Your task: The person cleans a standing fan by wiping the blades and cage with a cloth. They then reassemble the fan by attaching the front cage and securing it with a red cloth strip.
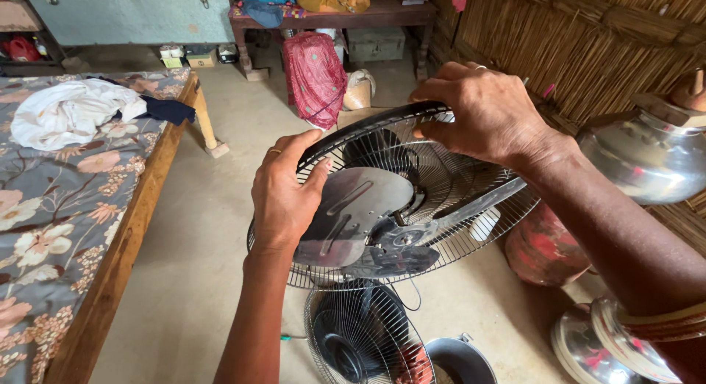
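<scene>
Head view, items as held:

1. Fan [397,207]: at chest level over the floor [198,281], wire guard and metal blades tilted toward me so the hub showed.
2. Black rim [368,127]: along the guard's top edge.
3. My left hand [283,196]: clasped rim and guard at the near left, steadying.
4. My right hand [489,112]: fingers curled over the rim's far end, pressing it against the wires.
5. Second guard [360,332]: lay below, set aside.

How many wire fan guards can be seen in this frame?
2. One wire guard sits around the metal fan blades, gripped at its black rim by the left hand and right hand. The second guard lies on the floor below. Others may be hidden.
</scene>
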